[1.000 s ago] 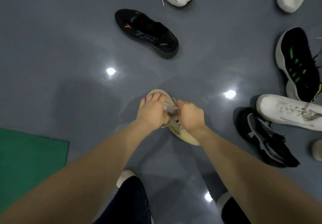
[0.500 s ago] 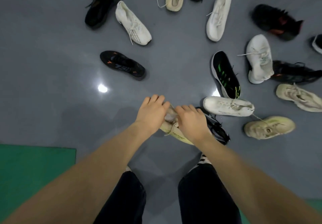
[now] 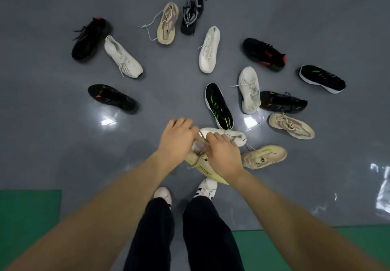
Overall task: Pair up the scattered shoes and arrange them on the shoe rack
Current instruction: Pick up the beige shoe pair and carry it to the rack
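1. Holding a cream shoe (image 3: pixel 203 165) with a yellow stripe, both hands meet at the frame's centre; the left hand (image 3: pixel 176 139) is closed over its upper and the right hand (image 3: pixel 224 154) grasps it at the laces, with the heel end pointing toward 5 o'clock.
2. The shoe is lifted above the grey floor (image 3: pixel 52 133), over the person's own white sneakers (image 3: pixel 205 188).
3. Its likely mate, a cream shoe with yellow trim (image 3: pixel 264 156), lies on the floor at 3 o'clock from the hands, just beside them.
4. A white shoe (image 3: pixel 230 134) lies at 1 o'clock, partly hidden behind the right hand; whether it touches the held shoe I cannot tell.
5. Other loose shoes fan out from 10 to 3 o'clock, among them a black shoe with green stripes (image 3: pixel 219 106) and a black shoe with orange marks (image 3: pixel 111 98).
6. No shoe rack shows in this view, so no pair appears placed yet.
7. Risk, as I judge it: a lace hangs loose below the hands and could snag a neighbouring shoe or get stepped on while carrying.
8. Risk: several pale shoes look alike, notably a beige shoe (image 3: pixel 292 126) at 2 o'clock, so a hasty pick could make a wrong pair.
9. Risk: the floor is glossy and crowded, so stepping forward could kick or trip on shoes near the feet.
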